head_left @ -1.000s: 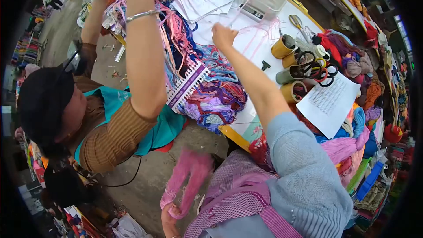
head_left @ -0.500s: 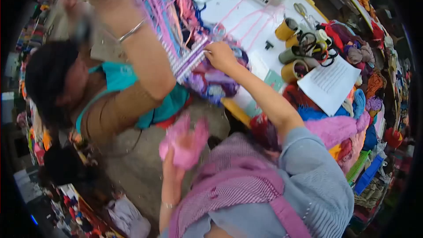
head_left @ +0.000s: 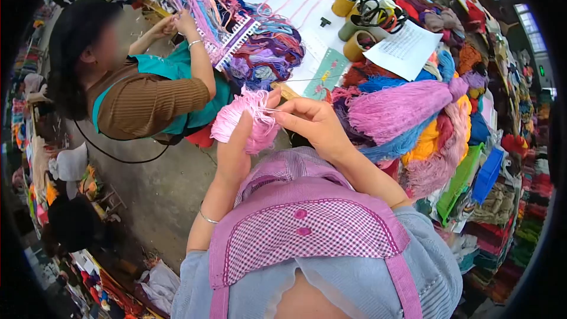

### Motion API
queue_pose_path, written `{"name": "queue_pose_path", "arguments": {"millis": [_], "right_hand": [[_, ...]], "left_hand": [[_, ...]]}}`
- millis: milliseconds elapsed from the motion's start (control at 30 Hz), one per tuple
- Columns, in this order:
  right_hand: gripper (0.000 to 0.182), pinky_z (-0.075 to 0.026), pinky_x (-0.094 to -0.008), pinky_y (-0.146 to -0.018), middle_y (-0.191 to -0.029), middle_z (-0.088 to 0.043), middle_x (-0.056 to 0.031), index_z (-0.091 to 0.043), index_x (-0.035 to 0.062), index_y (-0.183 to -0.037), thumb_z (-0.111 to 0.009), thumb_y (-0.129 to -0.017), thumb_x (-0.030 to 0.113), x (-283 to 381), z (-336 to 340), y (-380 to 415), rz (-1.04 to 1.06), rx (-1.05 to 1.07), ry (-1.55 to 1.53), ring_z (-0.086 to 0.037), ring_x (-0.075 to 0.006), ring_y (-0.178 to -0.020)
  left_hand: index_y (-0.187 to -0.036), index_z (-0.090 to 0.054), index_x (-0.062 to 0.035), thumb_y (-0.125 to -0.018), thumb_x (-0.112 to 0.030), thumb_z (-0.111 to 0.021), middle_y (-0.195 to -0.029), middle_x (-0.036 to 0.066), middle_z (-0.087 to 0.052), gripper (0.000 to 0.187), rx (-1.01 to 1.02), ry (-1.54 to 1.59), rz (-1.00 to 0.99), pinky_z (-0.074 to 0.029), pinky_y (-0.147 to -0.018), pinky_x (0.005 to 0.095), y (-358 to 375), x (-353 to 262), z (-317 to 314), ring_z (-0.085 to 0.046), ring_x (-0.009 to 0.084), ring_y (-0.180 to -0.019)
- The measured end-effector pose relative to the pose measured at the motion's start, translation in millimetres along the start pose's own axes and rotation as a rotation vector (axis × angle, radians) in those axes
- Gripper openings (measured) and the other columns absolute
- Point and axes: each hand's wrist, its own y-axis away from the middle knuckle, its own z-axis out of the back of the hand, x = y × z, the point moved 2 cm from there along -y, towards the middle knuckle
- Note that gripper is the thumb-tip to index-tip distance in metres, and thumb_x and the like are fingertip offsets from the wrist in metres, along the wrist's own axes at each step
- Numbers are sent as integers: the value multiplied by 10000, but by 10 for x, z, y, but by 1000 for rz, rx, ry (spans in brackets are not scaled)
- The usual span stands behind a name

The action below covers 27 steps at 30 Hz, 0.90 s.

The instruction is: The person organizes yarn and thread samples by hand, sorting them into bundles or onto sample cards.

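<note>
A ball of pink yarn (head_left: 243,119) rests in my left hand (head_left: 234,152), held in front of my apron with the fingers wrapped round it. Close against its right side, my right hand (head_left: 312,121) pinches strands of the same yarn between thumb and forefinger. Beyond my hands, on the white table, a striped rack (head_left: 237,40) carries many hanging threads. Bunched multicoloured yarn (head_left: 266,53) lies beside that rack, apart from both hands.
At the left a co-worker (head_left: 147,97) has both hands at the threads. To the right stand tubes (head_left: 358,46) with scissors, a printed sheet (head_left: 404,50) and a large pink yarn bundle (head_left: 401,111). Green (head_left: 460,183) and blue (head_left: 488,172) baskets sit farther right.
My right hand has left the rack and come to the pink yarn, pinching its strands. My left hand has lifted the yarn ball toward the table. The co-worker's raised arm has come down.
</note>
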Motion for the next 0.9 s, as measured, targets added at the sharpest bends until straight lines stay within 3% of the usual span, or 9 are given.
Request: {"name": "queue_pose_path", "arguments": {"millis": [100, 200, 300, 500, 567, 633, 700, 900], "right_hand": [[140, -423, -189, -749, -931, -622, 18, -630, -1, -964, -605, -902, 123, 32, -48, 123, 38, -39, -125, -531, -37, -806], [164, -426, -183, -711, -906, -609, 15, -634, -15, -945, -595, -910, 141, 120, -94, 224, 94, -64, -185, -522, -28, -791], [122, -423, -185, -722, -913, -623, 14, -627, 8, -956, -599, -905, 114, 139, -89, 289, 105, -62, -73, -532, -38, -785], [125, -428, -190, -721, -883, -620, -2, -617, -1, -964, -583, -903, 102, 199, -114, 316, 107, -68, -112, -539, -48, -777], [157, -427, -200, -732, -866, -618, -19, -603, -11, -984, -556, -915, 121, 101, -87, 231, 117, 10, -396, -547, -60, -787], [182, -429, -215, -770, -862, -619, -35, -593, -11, -996, -543, -921, 148, 126, -88, 235, 89, 13, -395, -557, -71, -811], [199, -430, -216, -785, -877, -617, -18, -608, -8, -998, -563, -912, 166, 172, -117, 252, 10, 33, -193, -553, -65, -817], [240, -431, -192, -753, -852, -592, 32, -636, -10, -1033, -686, -817, 83, 119, -131, 232, -29, 49, -115, -547, -43, -789]], "left_hand": [[-1176, -543, 95, -963, -145, -446, -1134, 171, -617, 335, -97, 169, 97, -473, -909, 332, -1, -45, -44, -610, 228, -1040], [-1161, -557, 96, -936, -117, -501, -1130, 171, -620, 314, -110, 168, 186, -490, -880, 314, 51, -35, -44, -622, 215, -1011], [-1140, -572, 94, -900, -76, -552, -1116, 165, -629, 295, -139, 4, 90, -508, -842, 303, 109, -67, -131, -637, 200, -967], [-1089, -605, 81, -882, -77, -573, -1092, 166, -639, 262, -161, 184, 127, -514, -822, 317, 143, -87, -95, -644, 205, -935], [-1072, -613, 81, -884, -87, -574, -1076, 167, -643, 255, -165, 198, 128, -515, -817, 317, 141, -40, -23, -644, 204, -918], [-1055, -622, 81, -885, -97, -575, -1059, 167, -648, 250, -165, 215, 135, -515, -811, 318, 135, -30, -15, -644, 203, -902], [-1036, -627, 79, -888, -116, -579, -1058, 168, -644, 249, -176, 233, 121, -517, -796, 314, 136, -46, -59, -641, 198, -881], [-1106, -575, 92, -914, -133, -553, -1124, 175, -613, 296, -190, 249, 136, -516, -828, 335, 121, -45, -63, -630, 225, -963]]}}
